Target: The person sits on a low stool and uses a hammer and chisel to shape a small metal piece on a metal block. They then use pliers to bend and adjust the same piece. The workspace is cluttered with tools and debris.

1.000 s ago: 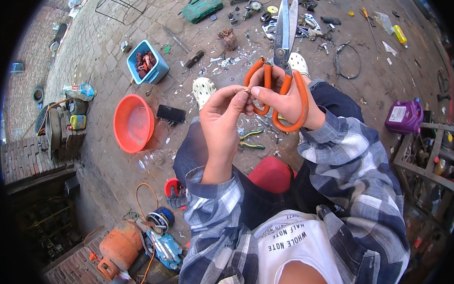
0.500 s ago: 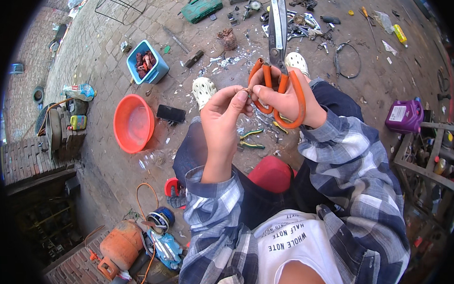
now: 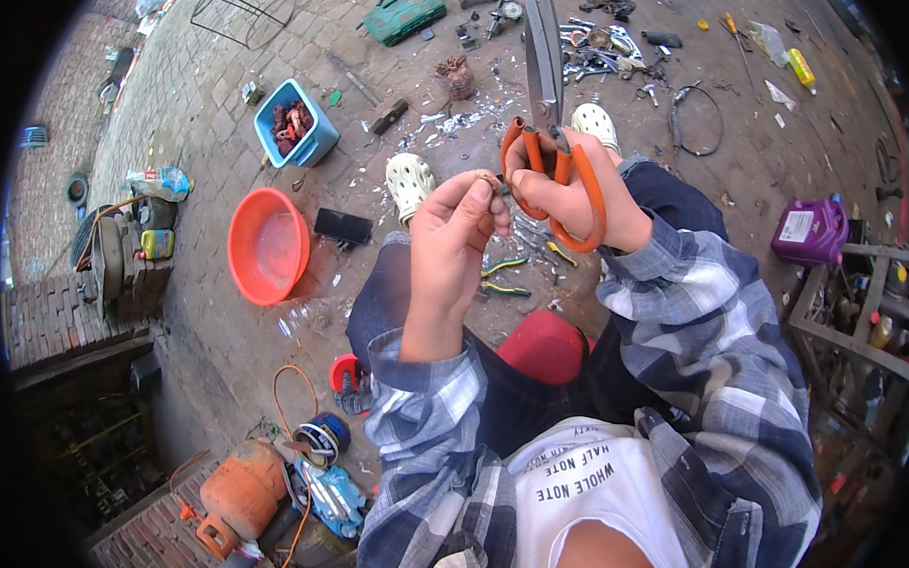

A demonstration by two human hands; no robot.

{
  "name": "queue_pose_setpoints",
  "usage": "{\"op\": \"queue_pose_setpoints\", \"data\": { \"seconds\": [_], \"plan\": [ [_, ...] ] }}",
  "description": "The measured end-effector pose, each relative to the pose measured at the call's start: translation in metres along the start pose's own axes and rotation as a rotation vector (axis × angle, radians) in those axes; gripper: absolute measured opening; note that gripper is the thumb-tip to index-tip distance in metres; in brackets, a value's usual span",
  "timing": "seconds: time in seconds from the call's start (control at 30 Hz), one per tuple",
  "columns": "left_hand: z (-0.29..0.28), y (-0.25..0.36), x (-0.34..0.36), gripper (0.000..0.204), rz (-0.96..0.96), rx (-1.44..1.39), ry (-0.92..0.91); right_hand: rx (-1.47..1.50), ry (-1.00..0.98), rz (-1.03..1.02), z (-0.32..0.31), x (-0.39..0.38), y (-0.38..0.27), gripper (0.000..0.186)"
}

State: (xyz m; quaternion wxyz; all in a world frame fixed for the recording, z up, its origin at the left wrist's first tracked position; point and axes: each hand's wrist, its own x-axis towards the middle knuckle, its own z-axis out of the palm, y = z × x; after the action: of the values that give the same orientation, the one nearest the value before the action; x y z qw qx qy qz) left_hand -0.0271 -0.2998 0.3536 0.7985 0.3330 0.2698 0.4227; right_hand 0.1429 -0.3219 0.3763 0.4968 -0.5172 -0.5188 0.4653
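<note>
Scissors (image 3: 549, 110) with orange loop handles, held upright at upper centre of the frame by the right hand (image 3: 572, 195) with fingers through the loops, looked stiff, light and sharp-bladed, while the left hand (image 3: 453, 234) pinched something too small to tell.

Plaid flannel shirt (image 3: 718, 375), blue-grey and white checks, long sleeves with cuffs at both wrists, worn open. Under it a white tee (image 3: 592, 500) with dark block lettering on the chest. Dark trousers (image 3: 539, 401) below the tee. Cream perforated clogs (image 3: 409, 183) on both feet, beyond the trousers.
</note>
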Motion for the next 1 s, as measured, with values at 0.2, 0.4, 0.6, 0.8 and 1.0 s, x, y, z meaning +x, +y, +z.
{"op": "queue_pose_setpoints", "data": {
  "seconds": [0.2,0.4,0.6,0.8,1.0],
  "plan": [
    [0.002,0.003,-0.001,0.018,0.065,-0.061,0.031,-0.169,0.022,-0.115,-0.001,0.001,0.001,0.033],
    [0.000,0.005,-0.001,0.016,0.238,-0.011,0.119,-0.344,-0.035,-0.176,0.001,-0.001,0.006,0.046],
    [0.000,0.006,-0.003,0.014,0.305,0.041,0.173,-0.245,-0.042,-0.115,0.009,-0.003,0.011,0.042],
    [0.006,0.002,-0.003,0.015,0.308,0.263,0.199,0.257,0.018,-0.048,0.011,-0.001,0.010,0.020],
    [0.011,0.002,-0.003,0.010,0.286,0.320,0.191,0.293,0.016,-0.070,0.008,-0.001,0.008,0.018]
  ]
}}
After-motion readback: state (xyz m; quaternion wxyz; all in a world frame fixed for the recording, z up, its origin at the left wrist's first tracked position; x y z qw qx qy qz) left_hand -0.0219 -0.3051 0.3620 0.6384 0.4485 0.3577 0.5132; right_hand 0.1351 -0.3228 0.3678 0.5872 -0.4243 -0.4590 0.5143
